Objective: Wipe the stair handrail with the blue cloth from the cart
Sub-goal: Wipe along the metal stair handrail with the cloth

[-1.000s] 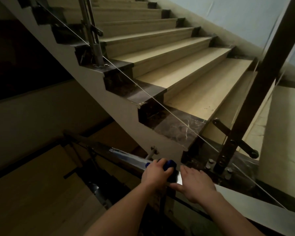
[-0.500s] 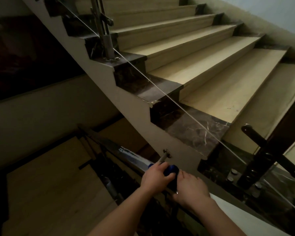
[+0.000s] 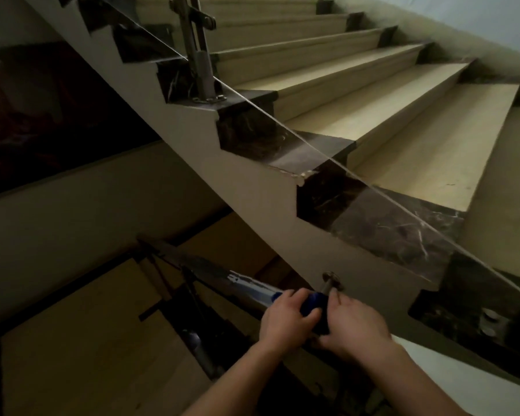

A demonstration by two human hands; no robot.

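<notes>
Head view, dim stairwell, and your two hands are down at the bottom of the shot on the handrail [image 3: 246,289]. Your left hand [image 3: 285,319] is clamped over the blue cloth [image 3: 310,307], fingers curled round it and the rail together. The cloth sits bunched on top of the rail, right between your two hands and just below the small round bracket [image 3: 328,284] that pins the rail to the stair's side wall.

Your right hand [image 3: 352,323] is touching the cloth's other side, fingertips up by the bracket. Whether it is pinching the cloth or only lying against the rail, I can't tell in this light.

That cloth looks soft, light and limp, so it should fold to the rail's shape. I'd keep it wrapped round the rail under the palm, not held by a corner, or it may slip off. The rail is smooth, shiny metal with pale streaks catching light, likely slick, and it runs away down to the left.

Beyond it, the steps [image 3: 403,139] climb away, pale matte treads with dark veined stone at their ends. A brushed metal post [image 3: 200,55] stands on one tread, carrying a clear glass panel [image 3: 282,130].
</notes>
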